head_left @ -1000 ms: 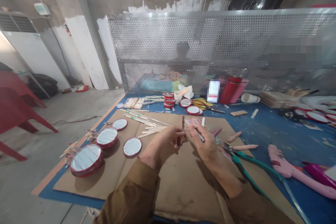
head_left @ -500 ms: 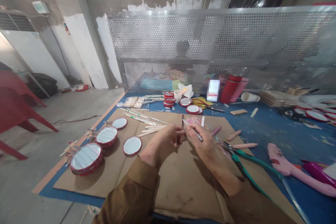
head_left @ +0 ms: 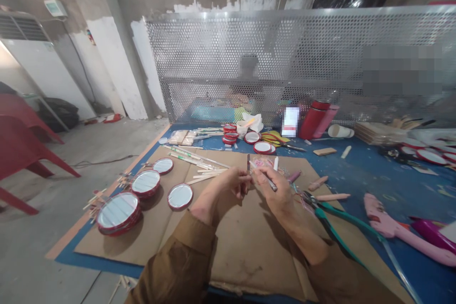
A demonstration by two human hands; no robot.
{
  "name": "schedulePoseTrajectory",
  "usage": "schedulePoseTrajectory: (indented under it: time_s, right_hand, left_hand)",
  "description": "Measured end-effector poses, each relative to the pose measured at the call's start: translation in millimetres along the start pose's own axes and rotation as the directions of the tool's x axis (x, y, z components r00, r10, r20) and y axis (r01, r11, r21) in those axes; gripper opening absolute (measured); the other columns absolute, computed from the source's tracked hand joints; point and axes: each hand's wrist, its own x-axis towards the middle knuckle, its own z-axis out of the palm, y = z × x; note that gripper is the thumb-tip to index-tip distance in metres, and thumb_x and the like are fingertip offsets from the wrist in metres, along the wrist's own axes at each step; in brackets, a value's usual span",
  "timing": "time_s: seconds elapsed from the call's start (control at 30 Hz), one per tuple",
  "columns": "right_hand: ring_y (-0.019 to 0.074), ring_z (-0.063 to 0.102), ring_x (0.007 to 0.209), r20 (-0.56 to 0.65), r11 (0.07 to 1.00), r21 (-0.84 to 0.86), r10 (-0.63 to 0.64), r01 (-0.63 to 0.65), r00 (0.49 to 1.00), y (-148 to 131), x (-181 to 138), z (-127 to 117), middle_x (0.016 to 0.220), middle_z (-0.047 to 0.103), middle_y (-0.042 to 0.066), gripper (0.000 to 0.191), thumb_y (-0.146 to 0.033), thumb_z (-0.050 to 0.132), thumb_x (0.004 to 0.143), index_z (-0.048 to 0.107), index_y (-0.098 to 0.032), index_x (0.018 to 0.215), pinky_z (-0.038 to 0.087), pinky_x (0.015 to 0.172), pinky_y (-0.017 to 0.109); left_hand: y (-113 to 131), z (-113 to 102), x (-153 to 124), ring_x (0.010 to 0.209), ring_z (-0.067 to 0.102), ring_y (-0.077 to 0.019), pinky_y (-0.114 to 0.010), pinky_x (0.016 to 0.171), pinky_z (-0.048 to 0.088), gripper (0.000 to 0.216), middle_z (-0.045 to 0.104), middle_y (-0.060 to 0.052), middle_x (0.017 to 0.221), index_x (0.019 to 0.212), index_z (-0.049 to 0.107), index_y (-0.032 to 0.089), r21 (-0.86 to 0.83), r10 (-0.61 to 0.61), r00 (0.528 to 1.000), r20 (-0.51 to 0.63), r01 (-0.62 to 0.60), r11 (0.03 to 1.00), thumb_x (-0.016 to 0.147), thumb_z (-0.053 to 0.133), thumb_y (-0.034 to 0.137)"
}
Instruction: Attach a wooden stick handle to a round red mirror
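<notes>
Over the middle of the cardboard sheet (head_left: 245,247), my two hands are close together. My right hand (head_left: 276,187) is closed around a slim white pen-like tool (head_left: 271,184), its front end pointing up and left. The fingers of my left hand (head_left: 235,183) are pinched together right beside that tip. A dark narrow strip (head_left: 248,163) rises just above my left fingertips; whether they hold it I cannot tell. Behind the hands lies a clear bag of colourful small bits (head_left: 262,161) with a white stick (head_left: 276,163) beside it.
Red-rimmed round pieces (head_left: 117,211) stand at left with clothespins on their edges; a single one (head_left: 180,196) lies nearer. Wooden sticks (head_left: 208,174) lie behind my left hand. Green-handled pliers (head_left: 331,209) and a pink glue gun (head_left: 388,223) are at right. A red bottle (head_left: 314,120) stands behind.
The view has shifted very slightly. Both hands keep almost the same pose, and the pen-like tool stays in my right hand.
</notes>
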Motion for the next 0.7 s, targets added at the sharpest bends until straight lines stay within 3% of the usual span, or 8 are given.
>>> schedulePoseTrajectory:
  time_s: [0.2,0.47,0.7]
  right_hand:
    - [0.0197,0.065,0.078,0.010,1.000,-0.029,0.011,-0.011,1.000,-0.8,-0.7,0.5,0.084,0.073,0.004,0.023,-0.036,0.052,0.094,0.067,-0.022,0.085,0.052,0.076,0.030]
    - [0.0192,0.067,0.077,-0.005,1.000,0.009,-0.004,0.004,1.000,1.7,-0.6,0.5,0.081,0.073,0.004,0.022,-0.035,0.054,0.094,0.067,-0.021,0.084,0.052,0.076,0.029]
    - [0.0199,0.067,0.079,-0.011,1.000,-0.013,-0.017,0.017,1.000,-0.1,-0.5,0.1,0.084,0.074,0.004,0.022,-0.036,0.053,0.094,0.067,-0.022,0.085,0.053,0.075,0.030]
  left_hand:
    - [-2.6,-1.3,3.8,0.039,0.050,-0.0116,-0.025,0.045,0.040,0.036,0.054,0.000,0.047,0.066,0.059,0.016,0.025,-0.012,1.000,0.025,0.011,1.000,0.084,0.062,0.047]
    - [-7.8,-6.3,10.5,0.041,0.053,-0.0130,-0.026,0.045,0.043,0.044,0.056,0.001,0.050,0.077,0.060,0.016,0.073,-0.014,0.998,0.064,0.009,0.997,0.084,0.060,0.059]
    - [-8.8,-6.0,9.7,0.039,0.051,-0.0121,-0.025,0.044,0.041,0.034,0.057,0.002,0.050,0.079,0.061,0.016,0.050,0.018,0.998,0.064,-0.022,0.999,0.087,0.060,0.049]
